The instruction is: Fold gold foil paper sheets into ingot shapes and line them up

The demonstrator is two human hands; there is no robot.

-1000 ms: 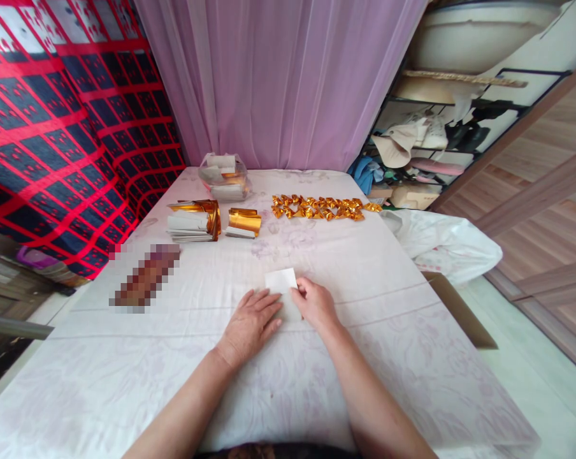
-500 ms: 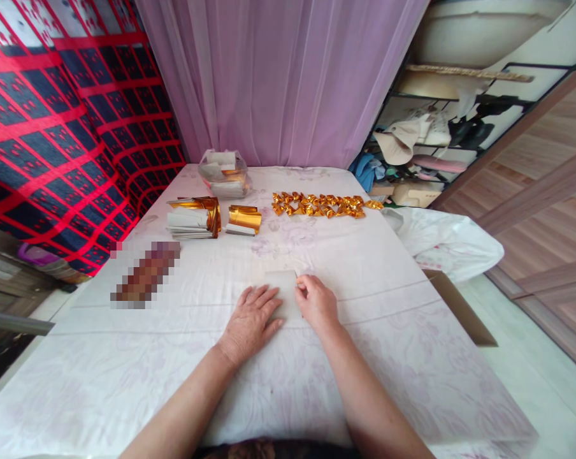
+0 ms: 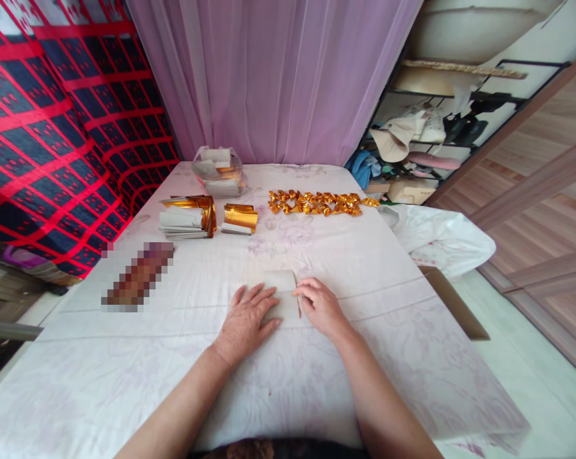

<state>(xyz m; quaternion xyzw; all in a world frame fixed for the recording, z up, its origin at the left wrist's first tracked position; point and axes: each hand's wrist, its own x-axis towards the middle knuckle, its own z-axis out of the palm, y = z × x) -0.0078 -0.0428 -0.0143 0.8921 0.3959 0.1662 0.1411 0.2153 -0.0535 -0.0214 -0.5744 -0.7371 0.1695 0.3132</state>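
A greyish-white sheet of paper (image 3: pixel 285 302) lies on the tablecloth before me, with a crease across it and a thin gold-brown strip showing along its right edge. My left hand (image 3: pixel 250 319) rests flat on the sheet's left part, fingers spread. At the right edge, my right hand (image 3: pixel 320 305) pinches the paper between thumb and fingertips. Farther off stand a large stack of gold foil paper with pale backs (image 3: pixel 187 220) and a smaller stack (image 3: pixel 240 218). To their right, folded gold foil pieces (image 3: pixel 311 203) sit in two rows.
A clear plastic bag (image 3: pixel 218 172) with more paper stands at the table's back left. A pixelated reddish item (image 3: pixel 137 277) lies at left. Beyond the right edge are a white plastic bag (image 3: pixel 441 239), a cardboard piece (image 3: pixel 453 303) and a shelf with shoes and a cap (image 3: pixel 393 139).
My right hand's fingers have shifted slightly along the paper's right edge and straightened somewhat, baring the gold-brown strip. My left hand still lies on the sheet. The view has turned slightly.
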